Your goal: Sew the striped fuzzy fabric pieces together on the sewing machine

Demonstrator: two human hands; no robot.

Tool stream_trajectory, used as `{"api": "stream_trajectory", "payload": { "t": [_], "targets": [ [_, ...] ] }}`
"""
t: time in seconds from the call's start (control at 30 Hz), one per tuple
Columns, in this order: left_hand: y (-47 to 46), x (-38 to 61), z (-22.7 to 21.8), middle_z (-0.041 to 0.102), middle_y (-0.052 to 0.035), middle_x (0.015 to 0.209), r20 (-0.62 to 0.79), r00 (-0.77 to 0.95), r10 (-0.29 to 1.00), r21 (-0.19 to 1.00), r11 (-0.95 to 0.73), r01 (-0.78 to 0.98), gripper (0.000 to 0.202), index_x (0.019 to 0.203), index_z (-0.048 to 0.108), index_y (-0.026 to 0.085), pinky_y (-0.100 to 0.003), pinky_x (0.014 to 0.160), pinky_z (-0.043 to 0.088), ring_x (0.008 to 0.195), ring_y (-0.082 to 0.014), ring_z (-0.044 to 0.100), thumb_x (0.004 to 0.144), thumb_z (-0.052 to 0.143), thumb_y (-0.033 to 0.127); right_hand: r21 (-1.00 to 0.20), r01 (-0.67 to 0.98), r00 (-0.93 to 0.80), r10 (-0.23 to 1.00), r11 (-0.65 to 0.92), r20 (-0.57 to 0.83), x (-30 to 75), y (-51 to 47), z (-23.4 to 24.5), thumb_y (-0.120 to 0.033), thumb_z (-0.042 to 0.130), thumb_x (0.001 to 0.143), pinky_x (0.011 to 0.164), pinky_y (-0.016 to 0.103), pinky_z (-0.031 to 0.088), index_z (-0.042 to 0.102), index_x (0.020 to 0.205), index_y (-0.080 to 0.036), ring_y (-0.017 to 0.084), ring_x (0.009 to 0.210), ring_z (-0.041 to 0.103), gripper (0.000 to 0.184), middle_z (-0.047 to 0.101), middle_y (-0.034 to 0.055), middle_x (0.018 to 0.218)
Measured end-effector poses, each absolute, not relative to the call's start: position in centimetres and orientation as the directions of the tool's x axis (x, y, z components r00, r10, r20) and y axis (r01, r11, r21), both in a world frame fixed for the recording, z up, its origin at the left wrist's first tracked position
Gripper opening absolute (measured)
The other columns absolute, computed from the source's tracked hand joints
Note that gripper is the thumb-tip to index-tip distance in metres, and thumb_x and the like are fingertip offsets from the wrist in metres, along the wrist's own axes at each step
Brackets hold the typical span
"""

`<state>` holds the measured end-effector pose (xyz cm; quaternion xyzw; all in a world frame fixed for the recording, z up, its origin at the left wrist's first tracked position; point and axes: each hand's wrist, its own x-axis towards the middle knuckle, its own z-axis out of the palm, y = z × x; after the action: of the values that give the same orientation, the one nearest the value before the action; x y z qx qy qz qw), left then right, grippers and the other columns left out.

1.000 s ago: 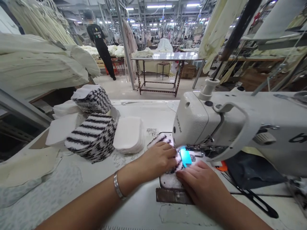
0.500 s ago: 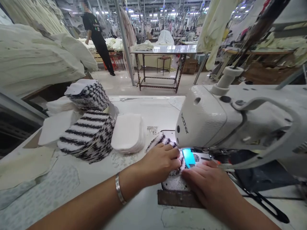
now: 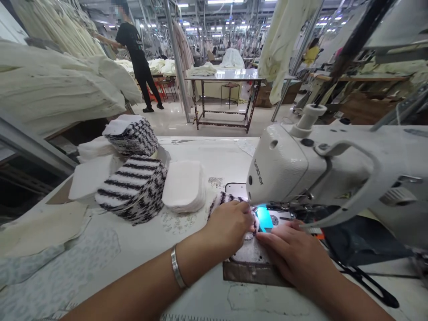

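Observation:
A black-and-white striped fleecy fabric piece (image 3: 219, 201) lies at the needle area of a white sewing machine (image 3: 281, 165), partly covered by my left hand (image 3: 230, 225). The curled fingers of that hand pinch and press the piece close to the presser foot, which is mostly hidden. My right hand (image 3: 290, 249) rests low on the machine bed, its fingers stretched out and its leftmost fingertip at the near edge of the fabric. Between the hands, a bright blue guide (image 3: 265, 218) sits on the needle plate (image 3: 276, 219).
Left of the machine stand striped fabric stacks (image 3: 130, 183) and a white stack of pads (image 3: 183, 185). Loose patterned cloth (image 3: 83, 254) lies at the front left. Black scissors or snips (image 3: 371, 281) lie at the right. Beyond, a person (image 3: 137, 53) stands near hanging cloth.
The camera view has shifted slightly, so the stacks appear farther right. Both hands remain at the fabric, with little visible movement. The person in the background now reaches an arm toward the hanging cloth.

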<state>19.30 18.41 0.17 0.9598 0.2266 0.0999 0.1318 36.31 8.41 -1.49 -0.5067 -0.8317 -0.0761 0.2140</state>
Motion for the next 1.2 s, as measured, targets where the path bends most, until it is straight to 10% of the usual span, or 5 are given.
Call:
{"api": "stream_trajectory", "payload": {
  "t": [0.73, 0.93, 1.2],
  "targets": [
    [19.5, 16.0, 2.2, 0.056, -0.0053, 0.086, 0.076, 0.838, 0.54, 0.068, -0.841, 0.536, 0.013, 0.079, 0.059, 0.015, -0.03, 0.063, 0.039, 0.075, -0.0187, 0.049, 0.082, 0.05, 0.006, -0.194, 0.888, -0.376, 0.902, 0.416, 0.213, 36.0, 8.6, -1.7, -0.02, 0.035, 0.092, 0.067, 0.029, 0.026, 0.055, 0.077, -0.021, 0.014, 0.057, 0.049, 0.025, 0.056, -0.0021, 0.062],
    [19.4, 17.6, 1.8, 0.058, -0.0038, 0.082, 0.338, 0.908, 0.248, 0.125, -0.968, 0.218, 0.017, 0.088, 0.06, 0.016, -0.028, 0.07, 0.042, 0.076, -0.0162, 0.049, 0.088, 0.044, 0.011, -0.217, 0.877, -0.365, 0.889, 0.428, 0.277, 35.9, 8.5, -1.7, -0.017, 0.036, 0.091, 0.067, 0.028, 0.026, 0.052, 0.074, -0.02, 0.013, 0.056, 0.046, 0.023, 0.053, -0.0029, 0.06],
    [20.7, 17.3, -0.3, 0.06, -0.002, 0.104, 0.27, 0.952, 0.146, 0.183, -0.978, 0.098, 0.018, 0.097, 0.062, 0.021, -0.027, 0.083, 0.04, 0.093, -0.015, 0.049, 0.093, 0.044, 0.023, -0.207, 0.893, -0.365, 0.912, 0.4, 0.189, 36.0, 8.8, -1.6, -0.019, 0.034, 0.092, 0.065, 0.029, 0.025, 0.049, 0.068, -0.02, 0.013, 0.054, 0.045, 0.028, 0.051, -0.0035, 0.057]
  ]
}}
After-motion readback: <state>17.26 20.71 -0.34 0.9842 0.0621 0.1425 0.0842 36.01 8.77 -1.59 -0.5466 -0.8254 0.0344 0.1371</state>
